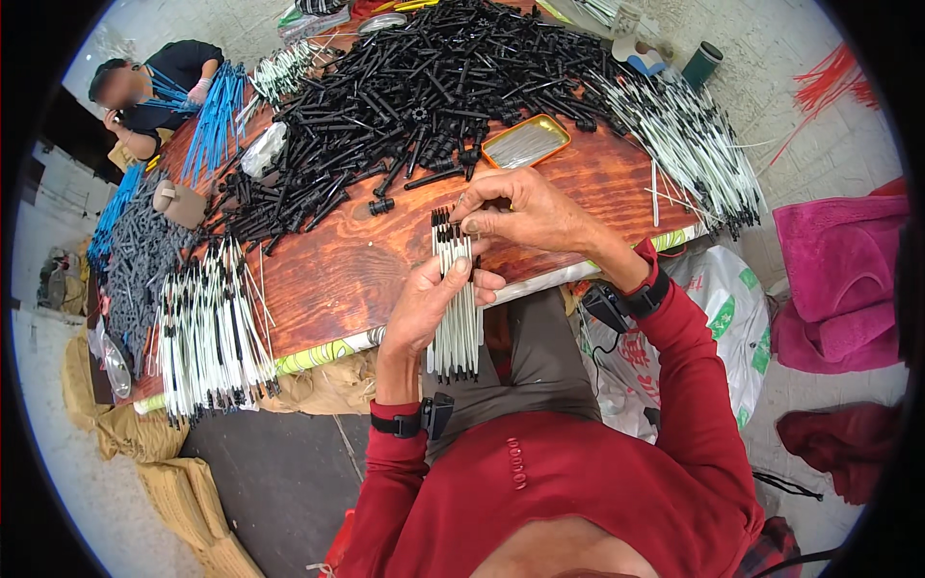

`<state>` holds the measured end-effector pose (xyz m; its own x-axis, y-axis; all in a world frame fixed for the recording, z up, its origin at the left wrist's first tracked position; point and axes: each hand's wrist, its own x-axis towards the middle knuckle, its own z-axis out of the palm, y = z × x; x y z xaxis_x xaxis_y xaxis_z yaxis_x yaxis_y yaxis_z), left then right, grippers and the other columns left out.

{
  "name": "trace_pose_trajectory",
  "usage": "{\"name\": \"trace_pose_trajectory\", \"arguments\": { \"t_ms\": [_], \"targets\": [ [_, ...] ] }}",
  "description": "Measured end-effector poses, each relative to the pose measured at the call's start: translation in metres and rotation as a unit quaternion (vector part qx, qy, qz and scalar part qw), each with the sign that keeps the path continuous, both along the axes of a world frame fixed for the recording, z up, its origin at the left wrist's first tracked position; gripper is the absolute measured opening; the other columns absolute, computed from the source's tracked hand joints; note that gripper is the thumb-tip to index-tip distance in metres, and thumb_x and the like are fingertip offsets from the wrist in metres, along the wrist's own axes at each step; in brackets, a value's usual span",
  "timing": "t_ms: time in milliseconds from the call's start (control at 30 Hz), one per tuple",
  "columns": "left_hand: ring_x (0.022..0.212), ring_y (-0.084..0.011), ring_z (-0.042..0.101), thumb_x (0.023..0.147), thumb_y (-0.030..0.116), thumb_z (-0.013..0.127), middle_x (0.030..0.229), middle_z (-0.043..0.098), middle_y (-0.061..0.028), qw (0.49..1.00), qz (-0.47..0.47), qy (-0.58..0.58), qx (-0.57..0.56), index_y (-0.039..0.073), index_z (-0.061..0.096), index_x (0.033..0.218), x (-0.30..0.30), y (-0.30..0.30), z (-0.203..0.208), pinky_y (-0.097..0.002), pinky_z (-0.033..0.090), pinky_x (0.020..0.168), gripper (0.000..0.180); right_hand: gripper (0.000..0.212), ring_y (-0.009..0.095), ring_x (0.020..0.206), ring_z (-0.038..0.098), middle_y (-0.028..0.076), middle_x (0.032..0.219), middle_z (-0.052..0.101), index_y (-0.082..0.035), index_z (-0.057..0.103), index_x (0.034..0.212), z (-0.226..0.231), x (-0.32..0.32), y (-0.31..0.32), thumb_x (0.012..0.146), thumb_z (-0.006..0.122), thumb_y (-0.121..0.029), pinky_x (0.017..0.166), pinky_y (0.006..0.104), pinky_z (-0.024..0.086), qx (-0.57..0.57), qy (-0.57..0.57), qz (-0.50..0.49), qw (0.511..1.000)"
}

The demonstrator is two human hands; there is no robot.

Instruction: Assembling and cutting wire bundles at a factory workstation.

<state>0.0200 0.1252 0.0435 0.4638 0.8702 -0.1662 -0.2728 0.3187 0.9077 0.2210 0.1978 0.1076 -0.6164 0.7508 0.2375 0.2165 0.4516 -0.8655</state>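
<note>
My left hand (424,299) is wrapped round a bundle of thin white rods (455,342), which stands upright in front of my lap at the table's near edge. The rods have black ends at top and bottom. At the upper ends, my right hand (525,204) pinches with thumb and forefinger close to the black tips; whatever lies between those fingers is too small to make out. Beyond both hands spreads a large heap of black plastic tube-like parts (385,101). An orange-rimmed tray (526,143) of thin clear pieces sits just past my right hand.
More white rods with black ends lie at the table's left edge (212,332) and right edge (689,144). Grey small parts (145,241) and blue rods (214,120) are at the left, where another person (159,91) sits. A dark green cup (702,65) stands far right.
</note>
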Motion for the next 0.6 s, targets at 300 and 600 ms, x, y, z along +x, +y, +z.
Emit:
{"name": "trace_pose_trajectory", "arguments": {
  "t_ms": [300, 600],
  "targets": [
    [0.084, -0.0236, 0.069, 0.104, 0.044, 0.045, 0.099, 0.07, -0.0198, 0.999, 0.005, -0.032, -0.022, -0.003, 0.049, 0.133, -0.002, -0.0008, 0.0034, -0.0355, 0.056, 0.079, 0.055, 0.014, 0.01, 0.088, 0.064, 0.001, 0.092, 0.062, 0.002, 0.067, 0.105, -0.0055, -0.0021, 0.0008, 0.094, 0.064, -0.007, 0.074, 0.0243, 0.058, -0.079, 0.037, 0.027, 0.996],
    [0.084, -0.0228, 0.069, 0.104, 0.046, 0.043, 0.099, 0.07, -0.0196, 0.999, 0.014, -0.037, -0.014, -0.001, 0.05, 0.133, -0.0015, 0.001, 0.0023, -0.0345, 0.056, 0.079, 0.056, 0.015, 0.009, 0.088, 0.064, 0.003, 0.095, 0.065, 0.003, 0.067, 0.106, -0.0079, -0.002, -0.0008, 0.095, 0.063, -0.006, 0.076, 0.0255, 0.056, -0.148, 0.073, 0.024, 0.986]
  ]
}}
